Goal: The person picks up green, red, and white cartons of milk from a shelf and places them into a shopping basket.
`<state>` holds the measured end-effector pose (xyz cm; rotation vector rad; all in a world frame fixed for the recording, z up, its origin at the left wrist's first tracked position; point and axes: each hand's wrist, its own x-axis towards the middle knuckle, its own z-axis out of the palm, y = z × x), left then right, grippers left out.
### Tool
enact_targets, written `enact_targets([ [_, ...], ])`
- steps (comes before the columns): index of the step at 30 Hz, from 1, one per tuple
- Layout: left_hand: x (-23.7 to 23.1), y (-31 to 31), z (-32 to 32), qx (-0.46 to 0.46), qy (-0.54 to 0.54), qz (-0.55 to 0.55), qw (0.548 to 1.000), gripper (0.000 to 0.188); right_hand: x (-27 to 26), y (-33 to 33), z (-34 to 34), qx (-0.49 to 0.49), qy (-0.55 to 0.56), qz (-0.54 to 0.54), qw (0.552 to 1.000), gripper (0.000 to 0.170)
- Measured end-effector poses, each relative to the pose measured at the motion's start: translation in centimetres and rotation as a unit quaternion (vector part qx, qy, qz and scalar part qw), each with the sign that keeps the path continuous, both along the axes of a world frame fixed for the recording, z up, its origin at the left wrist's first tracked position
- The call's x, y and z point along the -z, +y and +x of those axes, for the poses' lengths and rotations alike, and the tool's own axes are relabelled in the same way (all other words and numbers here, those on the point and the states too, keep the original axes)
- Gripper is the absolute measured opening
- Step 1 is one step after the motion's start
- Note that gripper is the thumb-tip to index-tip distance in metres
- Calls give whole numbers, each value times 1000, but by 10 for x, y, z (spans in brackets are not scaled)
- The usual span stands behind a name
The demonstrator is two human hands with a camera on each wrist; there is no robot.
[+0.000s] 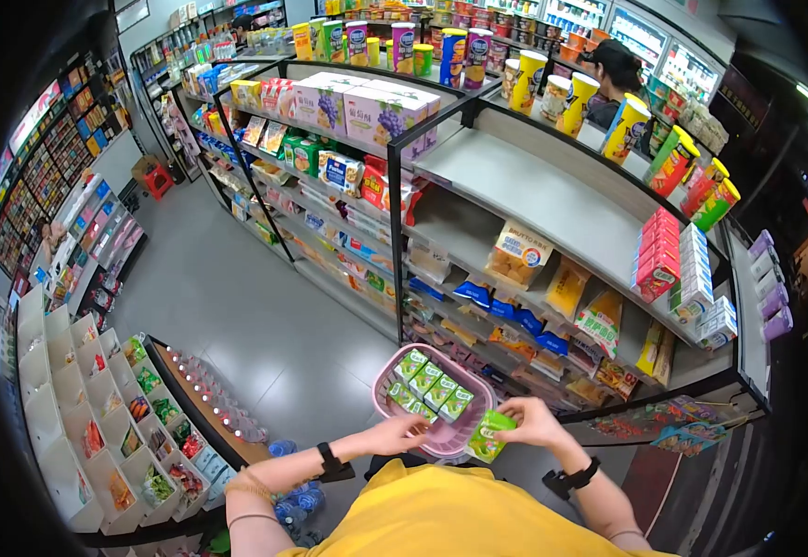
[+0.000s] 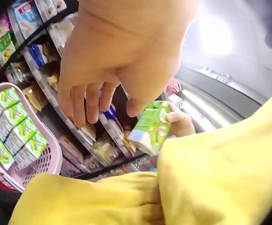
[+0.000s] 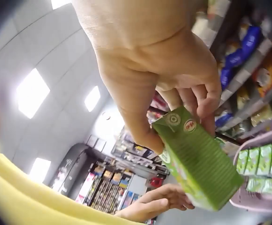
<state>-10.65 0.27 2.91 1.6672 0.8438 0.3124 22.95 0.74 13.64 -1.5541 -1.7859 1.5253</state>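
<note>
My right hand (image 1: 531,422) pinches a green drink carton (image 1: 488,438) between thumb and fingers, at the right side of the pink basket (image 1: 387,379). Seen from the right wrist, the carton (image 3: 199,159) is tilted, one plain green side toward the camera. Several matching green-and-white cartons (image 1: 434,382) are packed in rows inside the basket. The left hand (image 1: 402,433) is over the basket's near left rim, fingers loosely bent and holding nothing. In the left wrist view its fingers (image 2: 93,101) hang down, with the held carton (image 2: 151,126) beyond the thumb.
Ahead stands a shelf unit with a bare top board (image 1: 525,186), bagged snacks (image 1: 518,255) below and red cartons (image 1: 657,255) at its right. Left are slanted white bins (image 1: 97,436) and bottles (image 1: 218,390). Another person (image 1: 613,79) is behind the shelf.
</note>
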Motion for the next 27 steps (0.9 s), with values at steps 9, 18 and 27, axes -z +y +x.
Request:
enact_targets([
  [9,7,36,60,127,-5,14,992,77,127,-27,-37,118,175,-93,973,41],
  [18,13,52,60,-25,-79,-64,995,58,137,-1,-47,205,352,-91,909,62],
  [27,47,38,50,-225,-88,-160,957,56,139,20,-62,71,366,-143,917,99],
])
